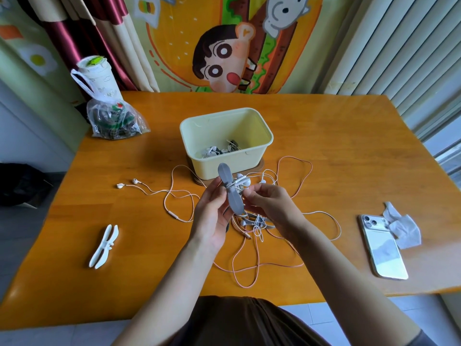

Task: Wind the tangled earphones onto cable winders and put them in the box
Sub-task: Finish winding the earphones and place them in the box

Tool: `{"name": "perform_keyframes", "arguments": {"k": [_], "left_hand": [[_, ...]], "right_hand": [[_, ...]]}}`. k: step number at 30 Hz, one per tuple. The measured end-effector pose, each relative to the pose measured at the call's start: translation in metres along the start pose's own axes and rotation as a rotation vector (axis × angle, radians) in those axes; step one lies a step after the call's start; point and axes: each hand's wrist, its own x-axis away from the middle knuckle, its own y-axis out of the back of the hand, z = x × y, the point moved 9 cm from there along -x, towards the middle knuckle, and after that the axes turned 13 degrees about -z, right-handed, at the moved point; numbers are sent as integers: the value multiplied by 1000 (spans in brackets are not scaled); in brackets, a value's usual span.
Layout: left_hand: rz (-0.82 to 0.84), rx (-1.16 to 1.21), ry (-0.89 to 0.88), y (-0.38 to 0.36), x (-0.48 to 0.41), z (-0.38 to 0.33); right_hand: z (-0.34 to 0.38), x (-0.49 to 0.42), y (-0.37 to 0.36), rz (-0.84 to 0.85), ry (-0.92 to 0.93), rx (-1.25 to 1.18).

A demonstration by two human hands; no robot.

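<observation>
My left hand (212, 213) grips a grey cable winder (230, 188) held upright above the table, with white earphone cable (241, 182) bundled round its waist. My right hand (268, 202) pinches that cable beside the winder. Under both hands lies a tangle of pink and white earphone cables (252, 231), spreading left to a pair of earbuds (128, 183). Just behind stands the cream plastic box (257, 123), holding several wound earphones (219, 149). A spare white winder (104, 246) lies at the left.
A phone (383, 248) and a crumpled tissue (404, 227) lie at the right. A plastic bag (113, 118) and a cup (96, 71) stand at the back left. Table edge (174, 310) runs close to my body.
</observation>
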Motion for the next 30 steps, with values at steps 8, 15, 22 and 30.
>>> {"name": "perform_keyframes", "arguments": {"k": [8,15,22,30], "left_hand": [[-61,-47,70,6,-1,2],[-160,-146,-51,11,-1,-10],[-169,-238,-118,10,0,-13],[-120,-477,-388,5,5,-25]], "right_hand": [[29,5,2,-102,352,165],[37,10,8,-261,506,402],[36,5,11,-223,461,441],[31,1,17,-243,471,580]]}}
